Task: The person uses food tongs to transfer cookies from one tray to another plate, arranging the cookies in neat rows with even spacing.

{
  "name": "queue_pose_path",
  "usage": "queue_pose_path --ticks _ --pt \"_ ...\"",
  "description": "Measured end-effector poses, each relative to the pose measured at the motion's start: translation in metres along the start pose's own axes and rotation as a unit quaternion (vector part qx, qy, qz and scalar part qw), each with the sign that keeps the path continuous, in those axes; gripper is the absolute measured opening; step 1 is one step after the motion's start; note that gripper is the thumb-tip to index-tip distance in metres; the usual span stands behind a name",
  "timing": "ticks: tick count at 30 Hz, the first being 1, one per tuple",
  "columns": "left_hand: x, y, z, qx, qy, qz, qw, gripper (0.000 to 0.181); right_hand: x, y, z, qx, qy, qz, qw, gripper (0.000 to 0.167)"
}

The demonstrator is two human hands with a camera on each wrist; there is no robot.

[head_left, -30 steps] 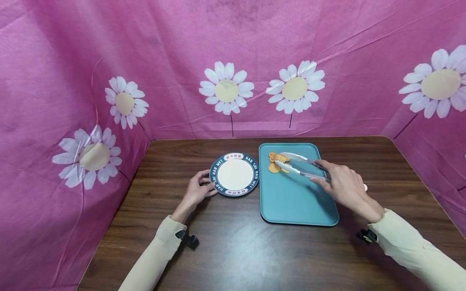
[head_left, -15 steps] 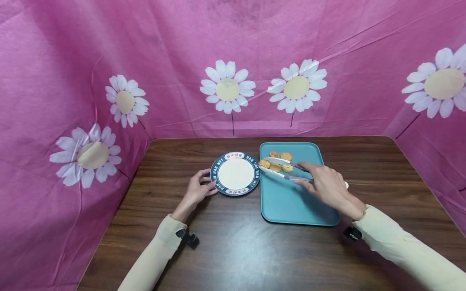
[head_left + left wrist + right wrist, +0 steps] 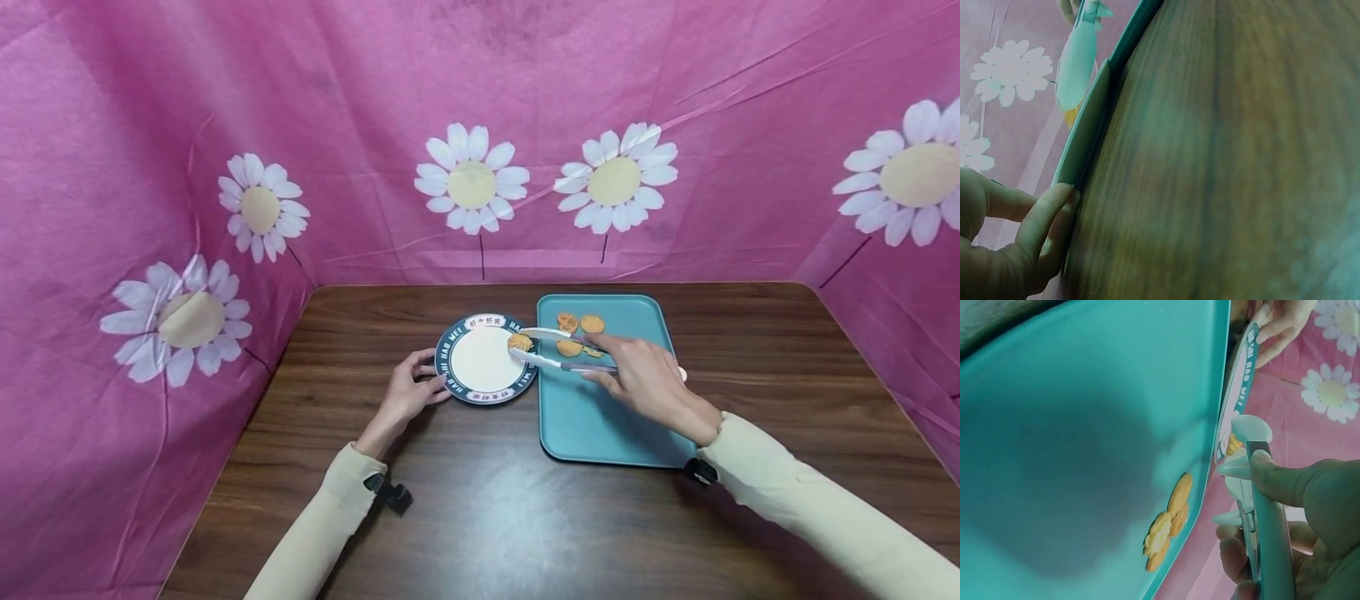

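My right hand (image 3: 651,379) grips a pair of tongs (image 3: 566,365) with pale tips. Between those tips is a swirled cookie (image 3: 520,342), over the right rim of the round plate (image 3: 480,360), white with a dark patterned border. The right wrist view shows the thumb on one arm of the tongs (image 3: 1272,531) and curled fingers on the other side. My left hand (image 3: 407,388) holds the plate's left edge; in the left wrist view its fingertips pinch the plate's rim (image 3: 1085,134). Several cookies (image 3: 1166,525) lie on the teal tray (image 3: 607,417), at its far left corner.
The tray stands just right of the plate on a brown wooden table (image 3: 480,517). A pink cloth (image 3: 352,125) with white daisies hangs behind the table and along its sides.
My right hand and the tongs have moved left from the tray's cookies to the plate, carrying one swirled cookie. The left hand stays at the plate's edge.
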State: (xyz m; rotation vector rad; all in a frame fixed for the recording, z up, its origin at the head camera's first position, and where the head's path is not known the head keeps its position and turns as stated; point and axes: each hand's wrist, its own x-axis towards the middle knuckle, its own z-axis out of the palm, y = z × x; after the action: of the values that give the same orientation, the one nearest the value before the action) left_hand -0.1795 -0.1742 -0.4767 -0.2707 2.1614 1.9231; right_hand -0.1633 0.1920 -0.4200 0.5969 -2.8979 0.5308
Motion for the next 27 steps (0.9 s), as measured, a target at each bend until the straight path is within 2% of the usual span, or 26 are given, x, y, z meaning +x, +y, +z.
queue_pose_path --ticks 16,27 --pt "-0.001 0.0 0.0 0.013 0.01 0.001 0.9999 0.058 0.025 -0.023 0.022 0.005 -0.03 -0.018 0.9994 0.052" --pt "0.002 -0.001 0.001 0.001 0.008 0.005 1.0 0.06 0.039 -0.034 0.032 0.017 -0.028 -0.038 0.9987 0.053"
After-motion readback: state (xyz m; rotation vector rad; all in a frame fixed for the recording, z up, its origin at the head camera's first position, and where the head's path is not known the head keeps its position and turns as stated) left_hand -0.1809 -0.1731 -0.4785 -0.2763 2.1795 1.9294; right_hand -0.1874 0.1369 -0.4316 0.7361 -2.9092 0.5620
